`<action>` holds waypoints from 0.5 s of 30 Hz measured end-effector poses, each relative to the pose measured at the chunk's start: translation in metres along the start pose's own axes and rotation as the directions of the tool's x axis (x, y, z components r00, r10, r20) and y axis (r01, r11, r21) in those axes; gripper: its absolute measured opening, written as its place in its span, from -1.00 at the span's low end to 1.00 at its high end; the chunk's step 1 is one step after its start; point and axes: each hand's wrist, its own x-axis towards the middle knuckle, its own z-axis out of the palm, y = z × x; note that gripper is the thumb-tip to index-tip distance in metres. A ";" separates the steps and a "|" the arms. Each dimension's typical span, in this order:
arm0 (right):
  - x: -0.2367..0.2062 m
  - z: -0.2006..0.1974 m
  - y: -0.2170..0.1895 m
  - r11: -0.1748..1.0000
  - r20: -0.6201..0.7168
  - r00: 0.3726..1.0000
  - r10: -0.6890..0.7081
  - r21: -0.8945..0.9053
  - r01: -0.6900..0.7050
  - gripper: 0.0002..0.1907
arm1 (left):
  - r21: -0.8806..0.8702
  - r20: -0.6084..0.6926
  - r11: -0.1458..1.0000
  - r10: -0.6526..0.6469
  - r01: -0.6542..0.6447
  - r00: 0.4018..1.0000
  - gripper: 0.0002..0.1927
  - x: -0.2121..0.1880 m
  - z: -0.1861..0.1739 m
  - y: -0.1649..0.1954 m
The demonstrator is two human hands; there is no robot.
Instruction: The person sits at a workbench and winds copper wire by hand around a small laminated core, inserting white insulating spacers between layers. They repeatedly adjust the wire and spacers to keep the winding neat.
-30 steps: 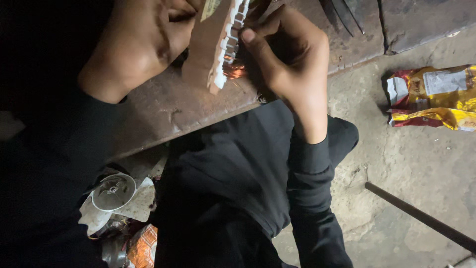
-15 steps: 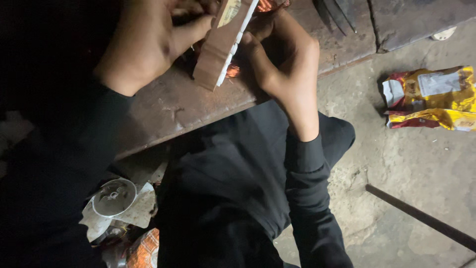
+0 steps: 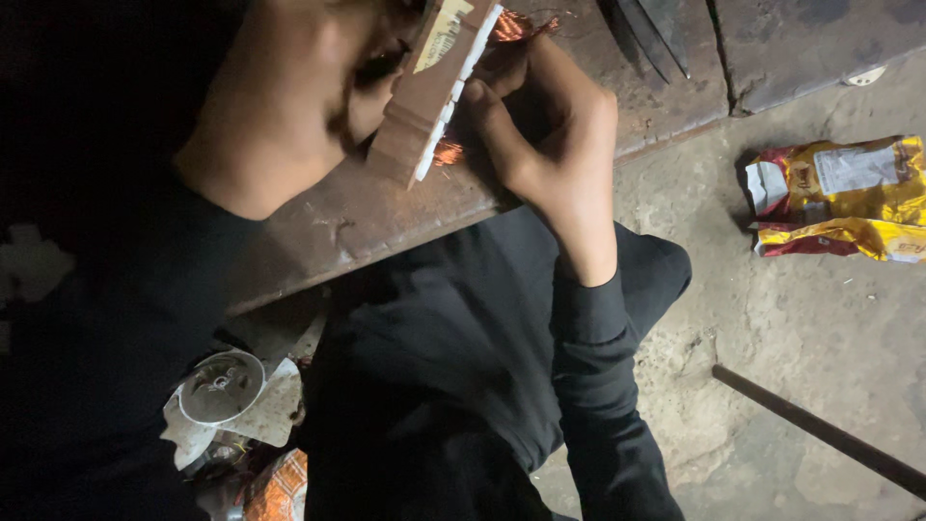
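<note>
From the head view, a flat brown slab-shaped block with a white toothed edge and coils of thin copper wire [image 3: 429, 92] is standing tilted on the worn brown wooden table [image 3: 328, 241], its lower corner resting on the board and its upper end running out of the top of the frame; it is looking rigid and fairly dense, likely a stack of metal plates, so it is probably handling as a stiff, somewhat heavy piece that wants holding by its broad flat sides; the copper wire [image 3: 446, 152] showing at its lower edge and again near its top is looking fine and easily bent or nicked, so that is the part to keep fingers light on.

The left hand [image 3: 299, 116] is lying to the left of the block, curled closed against its brown face and seeming to steady it, though the fingertips are lost in shadow; the right hand [image 3: 550, 135] is sitting just right of the block, fingers bent in and the thumb pressing up against the white toothed edge, closed around that side.

Right of the block, well apart on the concrete floor, a crumpled yellow and red foil packet [image 3: 839, 198] is lying; below the block, past the table's edge, a clear round plastic lid [image 3: 222, 386] is resting among scraps.
</note>
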 end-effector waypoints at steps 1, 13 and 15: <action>0.000 0.000 -0.001 1.000 0.005 1.000 0.000 0.000 0.000 -0.83 | -0.038 -0.041 0.999 0.004 -0.006 0.999 -0.93 0.000 0.002 -0.001; 0.001 -0.003 0.006 0.988 0.067 0.994 0.082 0.122 -0.090 -0.83 | -0.441 -0.095 0.892 -0.161 0.104 0.982 -0.70 0.009 0.018 0.002; 0.001 -0.004 0.006 0.987 0.086 0.994 0.064 0.139 -0.076 -0.85 | -0.427 -0.085 0.900 -0.137 0.088 0.987 -0.74 0.007 0.019 -0.005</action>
